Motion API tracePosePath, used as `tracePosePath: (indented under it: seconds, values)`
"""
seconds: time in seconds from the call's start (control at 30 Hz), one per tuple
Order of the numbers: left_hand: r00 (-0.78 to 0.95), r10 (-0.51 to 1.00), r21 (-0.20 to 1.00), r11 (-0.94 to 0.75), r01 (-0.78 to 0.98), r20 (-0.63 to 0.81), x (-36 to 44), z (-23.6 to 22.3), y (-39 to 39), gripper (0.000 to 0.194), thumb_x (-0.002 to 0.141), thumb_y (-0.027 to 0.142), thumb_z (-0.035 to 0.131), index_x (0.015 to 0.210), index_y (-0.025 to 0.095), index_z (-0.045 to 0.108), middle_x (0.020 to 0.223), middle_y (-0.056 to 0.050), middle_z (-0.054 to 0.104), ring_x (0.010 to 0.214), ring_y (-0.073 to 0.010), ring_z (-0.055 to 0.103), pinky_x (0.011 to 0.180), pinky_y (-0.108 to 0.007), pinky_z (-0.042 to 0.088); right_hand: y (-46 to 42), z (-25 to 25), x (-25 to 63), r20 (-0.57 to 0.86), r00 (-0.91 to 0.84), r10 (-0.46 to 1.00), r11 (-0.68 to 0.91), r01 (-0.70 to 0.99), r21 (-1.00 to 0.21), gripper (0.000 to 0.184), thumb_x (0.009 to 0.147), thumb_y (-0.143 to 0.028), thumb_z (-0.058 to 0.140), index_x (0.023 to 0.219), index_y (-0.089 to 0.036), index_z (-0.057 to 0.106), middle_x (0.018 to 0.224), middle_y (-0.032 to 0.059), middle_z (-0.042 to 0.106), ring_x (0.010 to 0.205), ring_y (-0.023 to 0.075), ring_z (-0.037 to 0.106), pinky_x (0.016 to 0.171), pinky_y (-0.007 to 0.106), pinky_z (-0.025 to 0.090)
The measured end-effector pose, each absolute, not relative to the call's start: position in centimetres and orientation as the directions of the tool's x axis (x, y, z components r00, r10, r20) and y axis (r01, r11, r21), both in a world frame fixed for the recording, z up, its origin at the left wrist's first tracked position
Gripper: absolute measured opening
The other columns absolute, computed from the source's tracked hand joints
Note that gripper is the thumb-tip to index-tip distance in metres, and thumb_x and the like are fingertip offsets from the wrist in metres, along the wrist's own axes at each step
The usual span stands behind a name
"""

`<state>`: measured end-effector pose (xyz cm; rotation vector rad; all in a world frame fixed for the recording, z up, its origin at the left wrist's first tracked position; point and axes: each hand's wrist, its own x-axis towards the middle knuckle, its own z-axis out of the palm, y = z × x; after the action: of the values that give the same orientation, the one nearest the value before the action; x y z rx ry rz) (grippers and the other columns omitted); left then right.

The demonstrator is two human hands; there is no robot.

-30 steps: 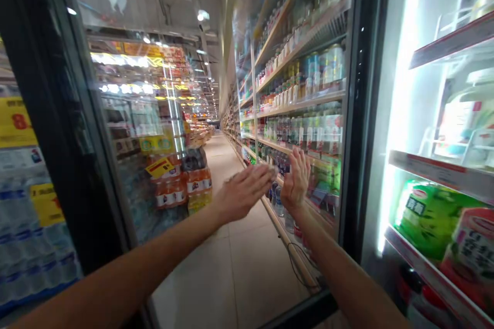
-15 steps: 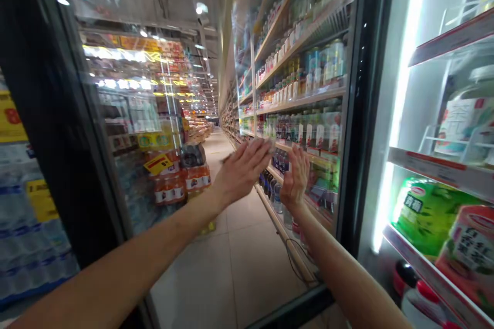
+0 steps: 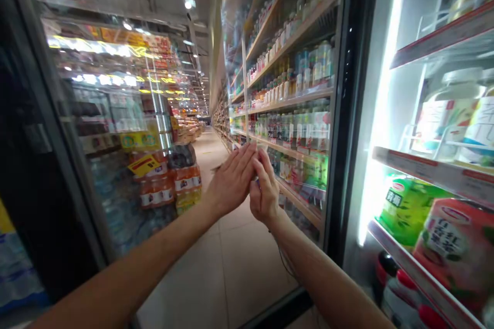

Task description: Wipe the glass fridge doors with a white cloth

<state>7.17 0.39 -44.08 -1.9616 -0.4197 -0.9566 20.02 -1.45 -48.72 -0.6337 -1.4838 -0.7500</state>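
Both my hands are raised against the inside of an open glass cooler door [image 3: 193, 128]. My left hand [image 3: 230, 181] lies flat with its fingers stretched out toward the right. My right hand [image 3: 264, 190] stands upright with its fingers together, and its fingertips meet those of the left hand. Neither hand holds anything. Through the glass I see a store aisle and shelves of bottled drinks [image 3: 293, 128].
The door's black frame [image 3: 347, 113] stands just right of my hands. To the right is the lit cooler with shelves [image 3: 428, 172] of large bottles and green and red packs [image 3: 409, 208]. Stacked orange drink bottles [image 3: 170, 190] show through the glass at left.
My right hand has slid left along the glass and now touches the left hand's fingertips. The door and view have swung slightly left.
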Motion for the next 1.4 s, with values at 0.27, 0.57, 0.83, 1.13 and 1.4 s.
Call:
tracePosePath:
  seconds: [0.27, 0.57, 0.83, 1.13, 1.4]
  values:
    - [0.537, 0.017, -0.458, -0.502, 0.734, 0.843, 0.9, -45.8, -1.2, 0.064, 0.085, 0.027, 0.047, 0.141, 0.014, 0.019, 0.142, -0.016, 0.033, 0.135, -0.0239, 0.025, 0.110, -0.044, 0.021, -0.9, -48.1, 15.5, 0.998, -0.028, 0.058, 0.487, 0.874, -0.004, 0.044, 0.085, -0.029, 0.046, 0.129, -0.026, 0.043, 0.147, 0.0057, 0.028, 0.140, 0.0268, 0.011, 0.110, 0.053, 0.025]
    - [0.446, 0.059, -0.379, -0.436, 0.817, 0.893, 1.7, -47.3, -1.2, 0.069, 0.084, 0.026, 0.049, 0.143, 0.016, 0.015, 0.142, -0.012, 0.032, 0.135, -0.0233, 0.022, 0.112, -0.045, 0.015, 2.0, -50.6, 30.8, 0.922, 0.379, -0.072, 0.252, 0.902, -0.351, 0.042, 0.088, -0.024, 0.035, 0.128, -0.021, 0.046, 0.145, 0.0111, 0.032, 0.136, 0.0294, 0.024, 0.107, 0.058, 0.024]
    - [0.438, 0.052, -0.376, -0.429, 0.821, 0.897, 1.7, -47.9, -1.2, 0.065, 0.084, 0.026, 0.050, 0.142, 0.016, 0.021, 0.141, -0.012, 0.035, 0.135, -0.0229, 0.023, 0.111, -0.043, 0.018, 0.0, -52.3, 20.2, 0.976, -0.202, 0.087, 0.380, 0.912, 0.155, 0.044, 0.081, -0.025, 0.050, 0.125, -0.032, 0.048, 0.149, 0.0029, 0.025, 0.139, 0.0277, 0.016, 0.106, 0.053, 0.030]
    - [0.401, 0.051, -0.336, -0.454, 0.825, 0.915, 2.2, -48.3, -1.4, 0.065, 0.085, 0.025, 0.048, 0.142, 0.016, 0.019, 0.141, -0.012, 0.035, 0.135, -0.0224, 0.023, 0.112, -0.044, 0.016, 1.6, -51.1, 27.7, 0.955, 0.287, -0.078, 0.312, 0.917, -0.250, 0.047, 0.087, -0.018, 0.037, 0.134, -0.023, 0.039, 0.150, 0.0103, 0.019, 0.139, 0.0278, 0.014, 0.107, 0.059, 0.024]
    - [0.434, 0.044, -0.371, -0.446, 0.814, 0.900, 1.6, -48.8, -1.3, 0.063, 0.084, 0.023, 0.049, 0.141, 0.015, 0.023, 0.139, -0.011, 0.038, 0.136, -0.0199, 0.022, 0.112, -0.039, 0.015, 0.2, -53.7, 25.0, 0.987, -0.133, 0.089, 0.299, 0.949, 0.101, 0.043, 0.084, -0.018, 0.046, 0.125, -0.032, 0.048, 0.148, 0.0025, 0.028, 0.138, 0.0248, 0.019, 0.108, 0.051, 0.027]
